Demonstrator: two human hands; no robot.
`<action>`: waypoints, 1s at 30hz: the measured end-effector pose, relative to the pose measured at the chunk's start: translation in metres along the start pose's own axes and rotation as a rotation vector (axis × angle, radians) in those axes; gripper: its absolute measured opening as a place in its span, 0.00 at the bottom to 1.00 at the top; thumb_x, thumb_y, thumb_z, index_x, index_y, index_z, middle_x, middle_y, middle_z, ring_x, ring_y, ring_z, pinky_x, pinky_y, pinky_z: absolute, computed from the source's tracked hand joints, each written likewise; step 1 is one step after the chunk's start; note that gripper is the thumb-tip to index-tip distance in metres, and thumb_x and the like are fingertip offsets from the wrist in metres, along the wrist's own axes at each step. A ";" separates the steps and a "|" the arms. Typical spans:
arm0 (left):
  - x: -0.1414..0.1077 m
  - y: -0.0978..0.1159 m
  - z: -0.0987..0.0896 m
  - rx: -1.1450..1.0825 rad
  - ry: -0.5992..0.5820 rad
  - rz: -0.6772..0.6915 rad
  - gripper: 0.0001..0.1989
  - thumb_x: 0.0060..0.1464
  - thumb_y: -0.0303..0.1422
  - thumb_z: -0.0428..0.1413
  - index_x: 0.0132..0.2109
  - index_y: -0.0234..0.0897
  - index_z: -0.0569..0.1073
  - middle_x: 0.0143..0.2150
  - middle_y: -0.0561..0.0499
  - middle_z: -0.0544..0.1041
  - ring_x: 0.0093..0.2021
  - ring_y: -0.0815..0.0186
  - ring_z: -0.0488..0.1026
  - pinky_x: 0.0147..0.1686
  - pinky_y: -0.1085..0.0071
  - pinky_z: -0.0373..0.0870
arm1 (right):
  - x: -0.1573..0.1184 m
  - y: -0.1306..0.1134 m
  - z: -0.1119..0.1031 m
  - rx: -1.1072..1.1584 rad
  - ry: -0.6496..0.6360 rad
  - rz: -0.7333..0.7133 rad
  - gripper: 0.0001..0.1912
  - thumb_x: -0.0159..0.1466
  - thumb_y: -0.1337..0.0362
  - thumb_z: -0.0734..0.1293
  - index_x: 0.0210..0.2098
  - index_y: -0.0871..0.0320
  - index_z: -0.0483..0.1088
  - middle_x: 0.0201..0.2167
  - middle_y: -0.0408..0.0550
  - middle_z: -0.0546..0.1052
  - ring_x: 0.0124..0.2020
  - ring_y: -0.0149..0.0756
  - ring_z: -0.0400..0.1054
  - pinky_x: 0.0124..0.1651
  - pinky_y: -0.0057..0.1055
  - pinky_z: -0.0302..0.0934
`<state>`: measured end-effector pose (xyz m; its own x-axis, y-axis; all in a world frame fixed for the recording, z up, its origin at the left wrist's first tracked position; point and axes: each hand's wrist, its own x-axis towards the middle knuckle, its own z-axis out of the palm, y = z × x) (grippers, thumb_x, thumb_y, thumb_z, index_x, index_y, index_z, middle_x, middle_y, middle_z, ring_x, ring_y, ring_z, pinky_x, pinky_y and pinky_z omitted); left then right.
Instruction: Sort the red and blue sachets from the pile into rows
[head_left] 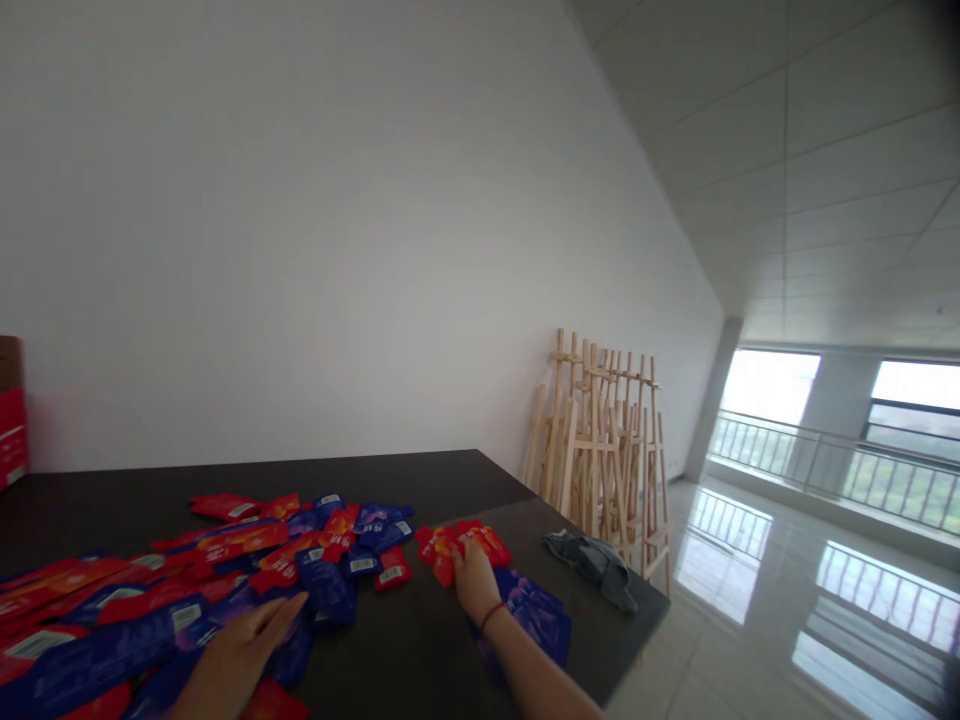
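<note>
My left hand [241, 655] reaches over the near edge of a spread pile of packets, its fingers stretched out above blue packets and nothing visibly held. A blue packet [326, 585] lies just beyond its fingertips. To the right, my right hand [474, 582], with a thin red band at the wrist, has its fingers closed on a red packet [487, 543] in a small red group. Its fingertips are partly hidden. Partly under my right forearm lies a group of blue packets [544, 618].
The dark table [420, 470] stands against a white wall. A grey cloth [596, 565] lies near its right edge. Wooden easels [600, 440] lean beyond that edge. At the far left is a red box [11, 430]. Red packets [225, 545] mix with blue ones across the left side.
</note>
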<state>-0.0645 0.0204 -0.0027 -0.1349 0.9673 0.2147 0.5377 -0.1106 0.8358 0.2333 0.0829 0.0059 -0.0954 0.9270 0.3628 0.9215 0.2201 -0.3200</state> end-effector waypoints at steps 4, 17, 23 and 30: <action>-0.011 0.011 0.008 0.058 -0.081 -0.009 0.29 0.45 0.63 0.46 0.25 0.43 0.74 0.25 0.51 0.78 0.34 0.53 0.76 0.38 0.64 0.72 | 0.026 0.014 -0.002 -0.032 -0.009 0.148 0.24 0.67 0.74 0.52 0.60 0.67 0.63 0.49 0.62 0.76 0.51 0.41 0.72 0.48 0.33 0.64; -0.011 0.003 0.021 0.121 -0.132 0.004 0.27 0.47 0.62 0.44 0.21 0.44 0.62 0.20 0.55 0.64 0.27 0.61 0.67 0.31 0.68 0.62 | 0.024 -0.003 0.009 -0.334 -0.129 0.181 0.21 0.68 0.71 0.55 0.56 0.66 0.69 0.60 0.69 0.67 0.63 0.55 0.58 0.58 0.52 0.56; -0.012 0.000 0.022 0.119 -0.145 -0.008 0.26 0.49 0.60 0.44 0.22 0.44 0.64 0.20 0.55 0.64 0.26 0.60 0.67 0.30 0.68 0.61 | 0.024 -0.001 0.033 -0.306 -0.318 0.018 0.28 0.66 0.70 0.58 0.65 0.52 0.59 0.68 0.56 0.57 0.68 0.52 0.48 0.63 0.60 0.47; -0.011 -0.003 0.023 0.127 -0.144 -0.001 0.26 0.49 0.60 0.44 0.21 0.44 0.61 0.20 0.56 0.62 0.26 0.61 0.66 0.30 0.68 0.60 | 0.035 0.031 0.024 -0.270 -0.323 -0.053 0.28 0.67 0.71 0.56 0.66 0.52 0.59 0.68 0.54 0.57 0.69 0.50 0.47 0.64 0.59 0.44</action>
<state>-0.0458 0.0154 -0.0190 -0.0196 0.9911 0.1317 0.6395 -0.0888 0.7637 0.2494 0.1294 -0.0123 -0.2191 0.9735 0.0656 0.9735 0.2226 -0.0517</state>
